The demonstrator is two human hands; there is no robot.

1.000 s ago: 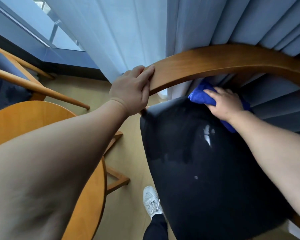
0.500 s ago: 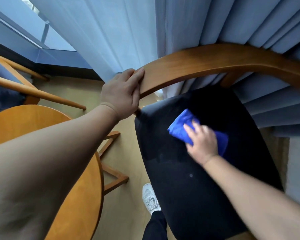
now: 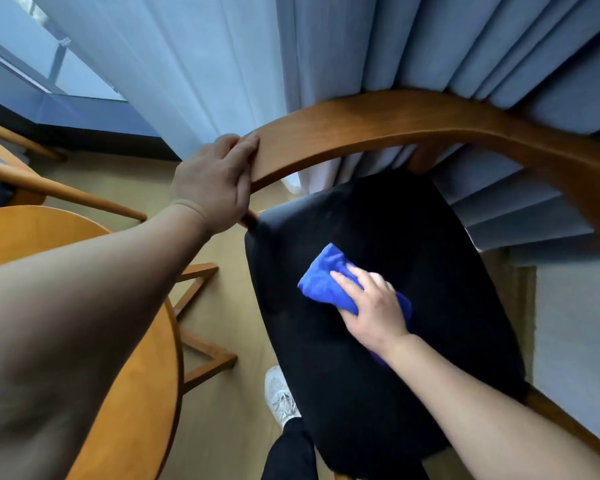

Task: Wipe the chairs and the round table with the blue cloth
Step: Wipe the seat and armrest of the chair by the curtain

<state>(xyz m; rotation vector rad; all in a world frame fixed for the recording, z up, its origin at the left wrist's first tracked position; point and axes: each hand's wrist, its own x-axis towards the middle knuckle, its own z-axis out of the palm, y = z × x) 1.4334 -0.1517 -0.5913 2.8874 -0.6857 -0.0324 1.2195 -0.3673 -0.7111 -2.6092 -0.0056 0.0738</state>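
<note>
Pale blue-grey pleated curtains (image 3: pixel 361 46) hang across the back of the view, with a strip of window glass (image 3: pixel 73 77) at the upper left and a beige floor (image 3: pixel 229 403) below. Before the curtains stands a chair, seen from above, with a curved brown wooden back rail (image 3: pixel 413 114) and a black padded seat (image 3: pixel 430 393).

The left hand (image 3: pixel 212 185) is on the left end of that rail. Its grip is wrapped round the wood, with the fingers curled over the top edge.

The right hand (image 3: pixel 373 308) lies on a bunched bright blue cloth (image 3: pixel 321 278), which rests on the seat a little left of its middle. Its grip is spread, the fingers (image 3: pixel 343 280) stretched flat over the cloth and pressing it onto the seat. The thumb is hidden. A fold of the cloth sticks out beyond the fingertips.

At the lower left, partly covered by the left forearm, is a round honey-coloured wooden table (image 3: pixel 142 393), near the seat. Its wooden base struts (image 3: pixel 205 358) show under its edge. Beyond the table, the thin wooden rails of a second chair (image 3: pixel 66 197) cross the left side. A white sneaker (image 3: pixel 279 396) and a dark trouser leg (image 3: pixel 291 452) are on the floor between the table and the seat.
</note>
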